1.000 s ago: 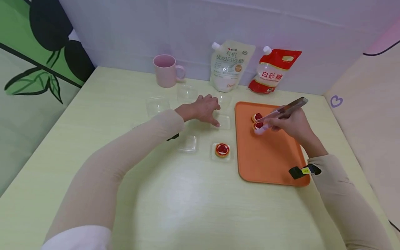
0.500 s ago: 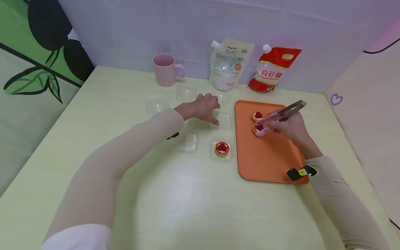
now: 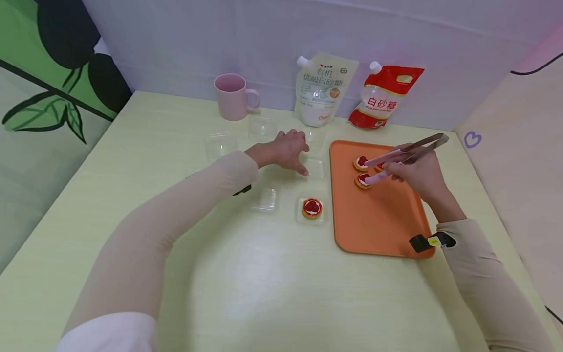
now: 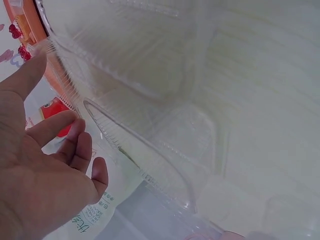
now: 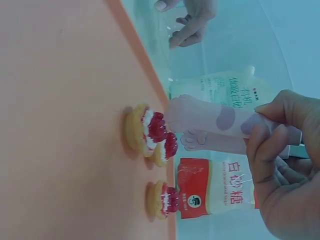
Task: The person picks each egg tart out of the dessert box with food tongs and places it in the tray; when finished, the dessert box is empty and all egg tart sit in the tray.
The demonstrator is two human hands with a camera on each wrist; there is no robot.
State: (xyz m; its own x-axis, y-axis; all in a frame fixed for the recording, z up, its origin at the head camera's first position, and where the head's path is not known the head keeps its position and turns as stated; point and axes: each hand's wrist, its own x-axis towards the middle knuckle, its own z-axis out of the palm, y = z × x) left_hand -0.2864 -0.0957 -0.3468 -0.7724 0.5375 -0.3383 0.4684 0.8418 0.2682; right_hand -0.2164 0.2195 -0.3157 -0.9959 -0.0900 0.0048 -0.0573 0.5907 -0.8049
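My right hand [image 3: 422,177] holds tongs [image 5: 215,117] with pink, paw-shaped tips over the orange tray [image 3: 378,225]. The tips are apart, beside two berry-topped cream tarts [image 3: 362,181]; a third tart [image 5: 162,200] sits close by on the tray. My left hand [image 3: 288,150], fingers loosely bent and thumb out, is at a hinged clear plastic box [image 4: 140,130] with its lid up. In the left wrist view the thumb [image 4: 30,70] lies at the box's ribbed rim. Another tart [image 3: 312,208] sits in a clear box nearer me.
More clear boxes [image 3: 221,145] stand left of and behind my left hand. A pink mug [image 3: 230,100], a pale sugar pouch [image 3: 323,93] and a red-and-white sugar pouch [image 3: 382,100] line the back wall. My left forearm [image 3: 193,210] spans the table's left part.
The right hand and tongs have shifted slightly right, and their tips have drawn a little away from the near tart. My left hand has stayed by the box.
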